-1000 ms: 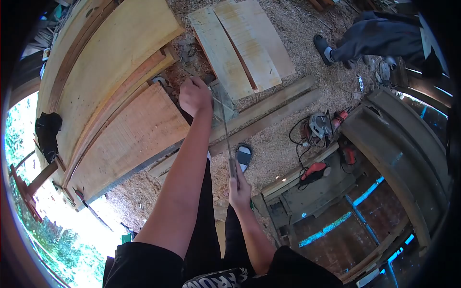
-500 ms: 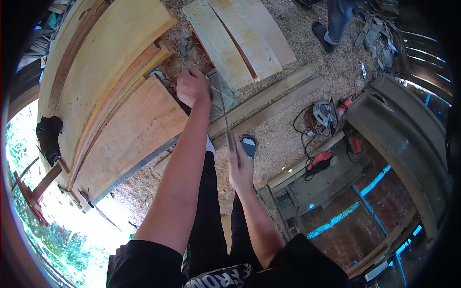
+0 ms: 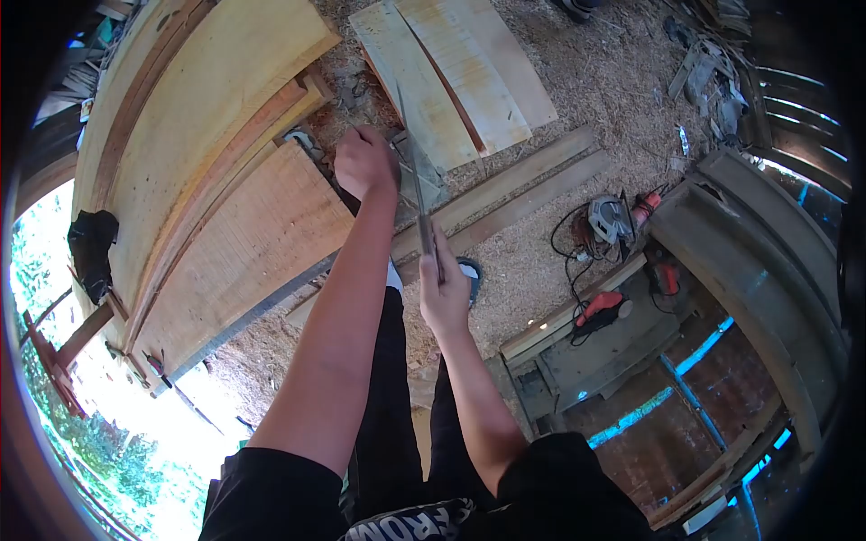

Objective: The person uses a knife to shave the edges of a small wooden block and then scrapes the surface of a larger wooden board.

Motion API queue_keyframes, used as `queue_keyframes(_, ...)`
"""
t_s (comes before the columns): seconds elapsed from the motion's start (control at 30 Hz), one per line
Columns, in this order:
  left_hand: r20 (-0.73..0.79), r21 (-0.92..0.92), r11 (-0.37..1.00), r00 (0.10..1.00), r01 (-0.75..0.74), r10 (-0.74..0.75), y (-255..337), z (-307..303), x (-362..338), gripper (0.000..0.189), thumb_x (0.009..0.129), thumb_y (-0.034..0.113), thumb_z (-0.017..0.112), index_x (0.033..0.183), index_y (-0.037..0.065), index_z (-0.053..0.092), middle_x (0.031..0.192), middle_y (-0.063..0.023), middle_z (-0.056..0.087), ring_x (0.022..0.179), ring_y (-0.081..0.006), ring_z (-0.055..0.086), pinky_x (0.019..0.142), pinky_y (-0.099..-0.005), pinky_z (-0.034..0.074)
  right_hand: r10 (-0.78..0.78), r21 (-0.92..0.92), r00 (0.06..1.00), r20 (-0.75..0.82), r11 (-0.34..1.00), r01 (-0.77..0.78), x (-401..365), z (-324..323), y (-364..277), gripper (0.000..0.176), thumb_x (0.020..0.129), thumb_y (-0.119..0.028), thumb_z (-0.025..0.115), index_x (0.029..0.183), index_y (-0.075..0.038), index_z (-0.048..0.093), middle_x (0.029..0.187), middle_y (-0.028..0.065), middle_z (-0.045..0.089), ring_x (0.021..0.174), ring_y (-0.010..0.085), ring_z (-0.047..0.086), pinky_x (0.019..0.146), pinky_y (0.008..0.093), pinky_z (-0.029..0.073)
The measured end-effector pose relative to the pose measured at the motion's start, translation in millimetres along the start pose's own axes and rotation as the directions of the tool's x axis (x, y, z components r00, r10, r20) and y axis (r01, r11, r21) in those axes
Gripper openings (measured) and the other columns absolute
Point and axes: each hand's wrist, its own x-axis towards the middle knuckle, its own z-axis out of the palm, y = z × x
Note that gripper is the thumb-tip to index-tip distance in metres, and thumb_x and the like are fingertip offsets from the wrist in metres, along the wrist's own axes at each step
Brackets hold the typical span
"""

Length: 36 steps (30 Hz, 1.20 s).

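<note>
My right hand (image 3: 442,287) is closed round the handle end of a long, thin metal blade (image 3: 417,171), which points away from me past my other hand. Beside the blade, my left hand (image 3: 366,162) is a closed fist at the far corner of a wide wooden board (image 3: 262,225); what its fingers hold, if anything, is hidden. Just beyond the hands lie pale, flat planks (image 3: 460,68) with a dark gap between two of them.
Curved timber (image 3: 216,63) is stacked at the left. Two narrow strips (image 3: 514,185) lie on the shavings. A circular saw (image 3: 611,219) and a red power tool (image 3: 600,308) with cables are at the right, near a curved wooden frame (image 3: 758,261). Part of another person's foot (image 3: 575,9) shows at the top.
My right hand and the blade have shifted slightly away from me and left. My left hand has barely moved. The other person's leg has moved up, mostly out of view.
</note>
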Motion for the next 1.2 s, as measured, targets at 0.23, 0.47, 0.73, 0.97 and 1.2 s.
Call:
queue_keyframes(0.23,0.055,-0.025,0.999,0.998,0.028,-0.027,1.0,-1.4,-2.6,0.042,0.100,0.032,0.046,0.086,0.002,0.072,0.092,-0.0230,0.073,0.085,-0.0428,0.070,0.078,-0.0527,0.054,0.010,-0.057,1.000,0.005,0.998,-0.010,-61.3,-22.3,39.4,0.055,0.104,-0.019,0.055,0.156,-0.003,0.044,0.100,0.0125,0.076,0.079,0.0106,0.071,0.071,0.0242,0.054)
queue_keyframes(0.47,-0.025,0.029,0.999,0.999,-0.037,0.038,0.3,1.8,-2.9,0.037,0.098,0.027,0.052,0.076,0.003,0.070,0.083,-0.0217,0.072,0.073,-0.0409,0.071,0.068,-0.0505,0.057,-0.034,-0.041,0.999,-0.030,0.999,0.033,-50.3,-14.5,54.7,0.055,0.105,-0.022,0.054,0.156,-0.004,0.044,0.122,0.0187,0.073,0.086,0.0102,0.069,0.077,0.0234,0.052)
queue_keyframes(0.73,-0.032,0.017,0.999,0.999,-0.042,0.043,1.9,-1.1,-1.4,0.036,0.098,0.026,0.052,0.077,0.002,0.069,0.084,-0.0223,0.072,0.075,-0.0414,0.071,0.070,-0.0511,0.057,0.003,0.068,1.000,-0.005,0.998,-0.003,9.2,6.6,-6.3,0.055,0.109,-0.024,0.052,0.157,0.000,0.041,0.122,0.0070,0.070,0.069,0.0041,0.049,0.063,0.0207,0.043)
queue_keyframes(0.97,-0.010,0.030,0.999,1.000,-0.023,0.023,4.6,-4.9,-2.1,0.036,0.097,0.026,0.053,0.076,0.002,0.069,0.084,-0.0225,0.072,0.076,-0.0414,0.071,0.070,-0.0512,0.056,-0.024,0.017,0.999,-0.021,1.000,0.025,-70.4,-27.5,49.1,0.054,0.105,-0.023,0.058,0.154,-0.004,0.048,0.107,0.0144,0.076,0.076,0.0092,0.069,0.070,0.0254,0.053)
queue_keyframes(1.2,-0.031,0.012,1.000,0.999,0.026,-0.026,1.9,3.2,-1.0,0.037,0.097,0.027,0.052,0.076,0.002,0.070,0.084,-0.0225,0.072,0.076,-0.0421,0.071,0.070,-0.0511,0.056,-0.014,-0.108,0.999,-0.031,0.994,0.010,-33.9,-15.8,18.2,0.054,0.105,-0.023,0.056,0.155,-0.008,0.047,0.109,0.0189,0.076,0.086,0.0081,0.070,0.076,0.0272,0.053)
